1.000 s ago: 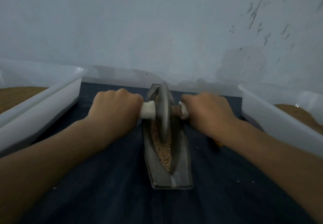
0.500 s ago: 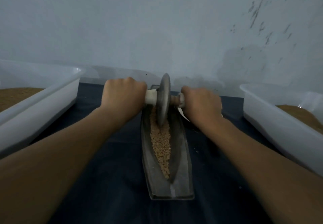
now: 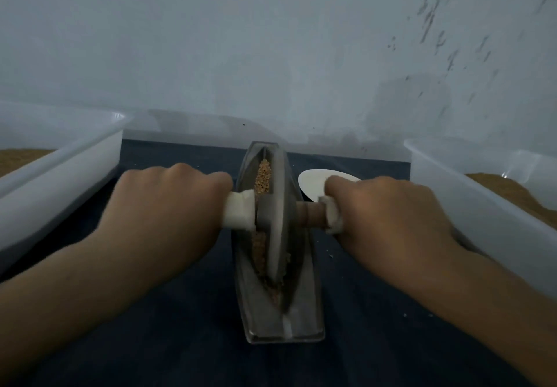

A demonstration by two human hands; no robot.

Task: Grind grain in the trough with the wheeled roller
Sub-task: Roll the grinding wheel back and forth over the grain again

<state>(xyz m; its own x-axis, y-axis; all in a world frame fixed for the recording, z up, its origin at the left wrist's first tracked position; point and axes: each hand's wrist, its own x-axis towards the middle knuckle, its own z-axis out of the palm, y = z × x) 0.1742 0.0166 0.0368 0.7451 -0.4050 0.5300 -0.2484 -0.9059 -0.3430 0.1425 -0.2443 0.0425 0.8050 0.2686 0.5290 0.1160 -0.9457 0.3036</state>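
- Your left hand (image 3: 168, 205) is curled tight round the roller's white left handle (image 3: 239, 214), and your right hand (image 3: 388, 214) wraps the right handle (image 3: 333, 217).
- The wheeled roller (image 3: 275, 235) stands upright in the metal trough (image 3: 304, 305) at frame centre, its disc in the grain (image 3: 263, 175).
- A left tub (image 3: 60, 172) and a right tub (image 3: 470, 199) flank it on the dark cloth (image 3: 187, 326).

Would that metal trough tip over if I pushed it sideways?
Probably not easily: the trough sits on a wide, flat base, and the roller stands in it. It looks like thick metal, so likely heavy for its size. On the dark cloth it would likely drag, not glide.
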